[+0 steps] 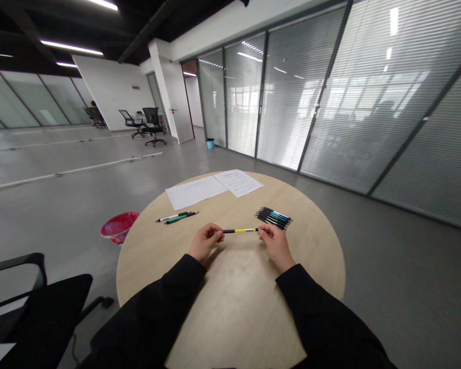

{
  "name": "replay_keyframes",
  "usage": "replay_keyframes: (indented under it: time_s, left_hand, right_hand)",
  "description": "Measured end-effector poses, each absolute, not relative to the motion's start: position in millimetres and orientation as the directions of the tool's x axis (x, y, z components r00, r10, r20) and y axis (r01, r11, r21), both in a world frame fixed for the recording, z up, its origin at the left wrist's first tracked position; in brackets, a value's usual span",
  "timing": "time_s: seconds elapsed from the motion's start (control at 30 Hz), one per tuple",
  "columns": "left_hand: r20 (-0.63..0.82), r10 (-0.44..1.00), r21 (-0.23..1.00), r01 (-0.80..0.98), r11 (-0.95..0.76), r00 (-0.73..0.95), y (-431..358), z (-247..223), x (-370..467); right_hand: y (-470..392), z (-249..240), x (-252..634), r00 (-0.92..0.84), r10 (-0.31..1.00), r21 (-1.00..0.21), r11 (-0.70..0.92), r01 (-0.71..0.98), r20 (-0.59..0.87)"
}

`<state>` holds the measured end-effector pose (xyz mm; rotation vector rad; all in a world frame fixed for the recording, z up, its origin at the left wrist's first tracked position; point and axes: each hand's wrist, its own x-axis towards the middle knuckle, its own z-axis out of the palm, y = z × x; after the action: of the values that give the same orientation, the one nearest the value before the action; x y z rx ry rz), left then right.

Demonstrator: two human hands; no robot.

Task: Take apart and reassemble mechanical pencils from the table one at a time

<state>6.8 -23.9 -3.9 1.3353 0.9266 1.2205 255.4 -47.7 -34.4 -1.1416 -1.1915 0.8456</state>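
Note:
A pen point(243, 230) with a black end and a yellow barrel lies level between my hands, above the round wooden table point(234, 292). My left hand point(206, 242) pinches its black end. At the other end, the fingertips of my right hand point(275, 246) are closed on it. Just beyond my right hand is a bunch of several dark pens point(273, 217), side by side, with a few blue and green parts. To the left, past my left hand, lie a white-and-black pen point(172, 217) and a green-and-black pen point(181, 218).
Two printed sheets, a left sheet point(195, 191) and a right sheet point(238, 182), lie at the table's far side. A red-lined bin point(119, 225) stands on the floor at left, near a black chair point(42, 307). Glass partitions with blinds point(330, 107) run along the right.

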Motion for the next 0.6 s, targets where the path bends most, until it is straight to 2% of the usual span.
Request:
replay_keyframes:
  time_s: [0.6]
  left_hand:
    - [0.151, 0.974, 0.985, -0.112, -0.133, 0.169, -24.2, -3.5, 6.3]
  right_hand:
    - [-50.4, -30.4, 256.1, 0.21, 0.939, -0.96, 0.254, 0.116, 0.273]
